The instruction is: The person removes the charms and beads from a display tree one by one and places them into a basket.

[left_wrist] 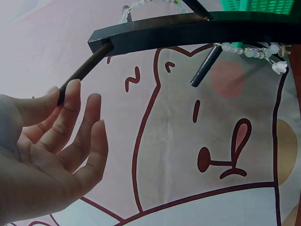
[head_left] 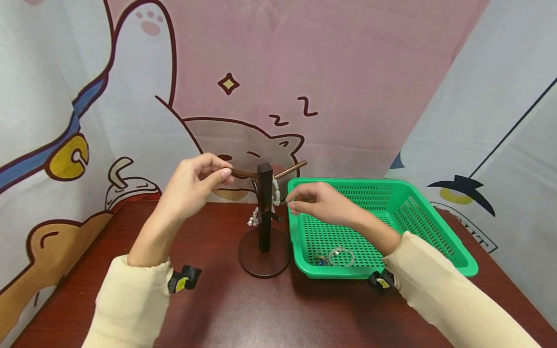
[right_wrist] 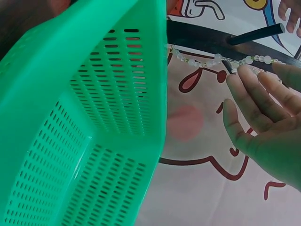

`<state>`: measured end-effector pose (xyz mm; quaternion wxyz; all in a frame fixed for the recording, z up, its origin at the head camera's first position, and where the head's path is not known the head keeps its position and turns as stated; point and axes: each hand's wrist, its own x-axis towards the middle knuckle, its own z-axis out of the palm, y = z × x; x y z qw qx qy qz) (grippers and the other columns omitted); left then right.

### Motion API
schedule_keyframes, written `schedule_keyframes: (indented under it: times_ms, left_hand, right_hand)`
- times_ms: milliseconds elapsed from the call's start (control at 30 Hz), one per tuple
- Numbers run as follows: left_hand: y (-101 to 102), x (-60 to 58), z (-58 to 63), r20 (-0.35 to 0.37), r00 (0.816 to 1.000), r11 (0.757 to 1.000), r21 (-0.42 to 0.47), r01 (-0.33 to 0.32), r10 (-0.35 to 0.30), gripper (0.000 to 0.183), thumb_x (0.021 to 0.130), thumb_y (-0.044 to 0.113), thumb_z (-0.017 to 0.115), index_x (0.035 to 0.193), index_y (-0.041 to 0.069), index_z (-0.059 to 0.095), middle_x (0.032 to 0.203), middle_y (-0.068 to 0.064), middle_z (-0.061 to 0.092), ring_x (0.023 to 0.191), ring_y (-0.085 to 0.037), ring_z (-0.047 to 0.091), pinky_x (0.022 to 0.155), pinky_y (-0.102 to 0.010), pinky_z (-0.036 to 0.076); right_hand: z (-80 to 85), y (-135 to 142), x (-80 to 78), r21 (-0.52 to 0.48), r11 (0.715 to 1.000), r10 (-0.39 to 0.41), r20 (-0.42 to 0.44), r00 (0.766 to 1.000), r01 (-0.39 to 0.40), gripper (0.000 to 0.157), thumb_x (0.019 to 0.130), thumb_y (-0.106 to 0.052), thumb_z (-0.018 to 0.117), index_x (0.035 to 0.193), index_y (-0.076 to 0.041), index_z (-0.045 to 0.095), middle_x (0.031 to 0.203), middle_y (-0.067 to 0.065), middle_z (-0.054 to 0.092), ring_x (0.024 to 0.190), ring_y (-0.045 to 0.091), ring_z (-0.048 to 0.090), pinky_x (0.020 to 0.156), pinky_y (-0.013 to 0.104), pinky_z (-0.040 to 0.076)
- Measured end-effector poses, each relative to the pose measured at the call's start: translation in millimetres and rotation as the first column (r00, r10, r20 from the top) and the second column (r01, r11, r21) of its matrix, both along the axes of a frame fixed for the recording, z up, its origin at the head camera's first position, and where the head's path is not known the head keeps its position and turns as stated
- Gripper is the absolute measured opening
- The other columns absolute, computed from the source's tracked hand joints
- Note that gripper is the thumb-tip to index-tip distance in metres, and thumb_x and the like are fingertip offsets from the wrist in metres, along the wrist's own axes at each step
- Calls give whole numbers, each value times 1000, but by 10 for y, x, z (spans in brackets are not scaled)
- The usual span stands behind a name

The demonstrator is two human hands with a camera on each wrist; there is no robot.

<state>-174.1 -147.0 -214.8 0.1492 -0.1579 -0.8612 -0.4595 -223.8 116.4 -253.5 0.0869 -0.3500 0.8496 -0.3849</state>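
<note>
A dark jewellery stand has an upright post [head_left: 265,217] on a round base [head_left: 248,258], with pegs jutting out on several sides. The person's left hand [head_left: 187,186] pinches the end of its upper left peg [left_wrist: 84,70] between thumb and index finger, the other fingers loosely bent. A pale beaded bracelet [head_left: 276,193] hangs from the right side of the post, and another beaded strand [head_left: 253,220] shows lower left. Right of the post, the right hand [head_left: 324,203] hovers with relaxed fingers and nothing held, its fingertips close to the hanging beads [right_wrist: 207,62] in the right wrist view.
A green perforated basket [head_left: 297,241] stands on the right of the brown table [head_left: 204,299], under the right forearm. A clear bracelet [head_left: 341,256] and a small darker trinket [head_left: 320,258] lie in its near left corner. Behind hangs a printed cartoon cloth [head_left: 348,87].
</note>
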Motion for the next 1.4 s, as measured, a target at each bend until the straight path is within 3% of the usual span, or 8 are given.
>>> schedule_keyframes:
  times_ms: [167, 533, 967, 1400]
  left_hand:
    - [1, -4, -7, -7, 1000, 1000, 6, 2, -2, 11, 90, 7, 57, 95, 0, 63, 82, -12, 67, 72, -9, 59, 62, -23, 40]
    - [3, -4, -9, -4, 1000, 1000, 10, 0, 0, 11, 90, 8, 57, 95, 1, 63, 78, -7, 67, 72, -12, 58, 61, -24, 38]
    - [2, -5, -9, 2, 1000, 1000, 8, 1, -1, 11, 90, 8, 57, 96, 1, 63, 77, -7, 67, 70, -13, 57, 61, -25, 38]
    - [6, 1, -16, -7, 1000, 1000, 9, 1, -1, 12, 90, 9, 58, 97, 1, 63, 77, -8, 67, 67, -14, 56, 59, -26, 36]
  right_hand:
    - [-5, -60, -19, -18, 1000, -23, 9, 1000, 23, 15, 90, -15, 58, 100, -6, 64, 81, 4, 65, 82, 28, 61, 67, 35, 46]
    - [31, -164, -42, -29, 999, -36, -45, 998, 35, 16, 92, -19, 56, 98, -7, 65, 78, -1, 64, 73, 18, 58, 63, 33, 44]
    - [57, -202, -46, -31, 999, -31, -50, 998, 30, 18, 92, -22, 55, 96, -7, 65, 75, -1, 62, 71, 15, 56, 63, 32, 41]
    - [60, -188, -51, -41, 999, -31, -75, 997, 28, 14, 92, -13, 55, 91, -4, 65, 74, -1, 63, 72, 14, 59, 65, 32, 44]
